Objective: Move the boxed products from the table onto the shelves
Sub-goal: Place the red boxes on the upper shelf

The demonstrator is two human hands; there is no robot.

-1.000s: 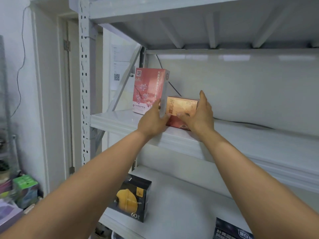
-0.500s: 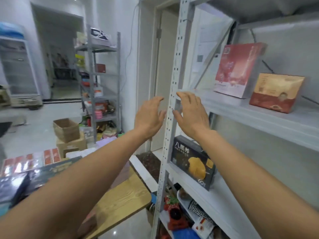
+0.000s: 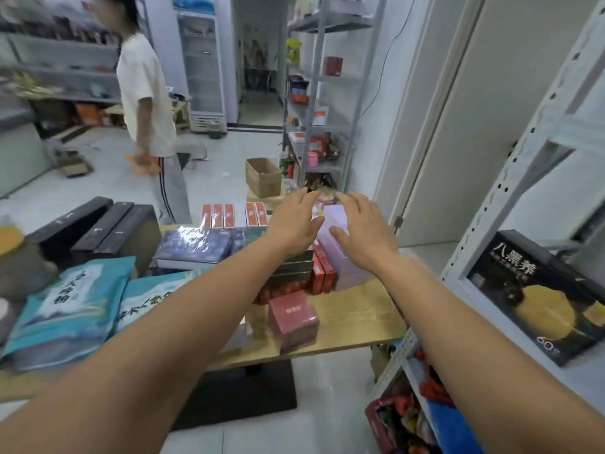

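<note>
Both hands are out over the table (image 3: 355, 317), holding nothing. Left hand (image 3: 294, 222) and right hand (image 3: 365, 232) have their fingers spread and fairly straight, palms down, one on each side of a lilac box (image 3: 348, 268).

The thumbs lie at or just above the box's top. We cannot tell whether they touch it.

The lilac box stands near the table's right edge, just beside a stack of red packs (image 3: 322, 271). It seems to stand upright, taller than the stack, its narrow top running away from us. We can read no print on it.

Writing we can read:
- The black box (image 3: 537, 296) on the shelf rack (image 3: 523, 158) at right shows "八黑养" in pale characters over a yellow fruit picture, with "60" at its lower corner. Its face is turned towards us.
- The teal pouches (image 3: 65, 306) at left carry large white characters, blurred.
- The red cube box (image 3: 293, 317) at the near table edge has a small gold mark, too small to read.

A person in a white shirt (image 3: 144, 93) stands beyond the table.
</note>
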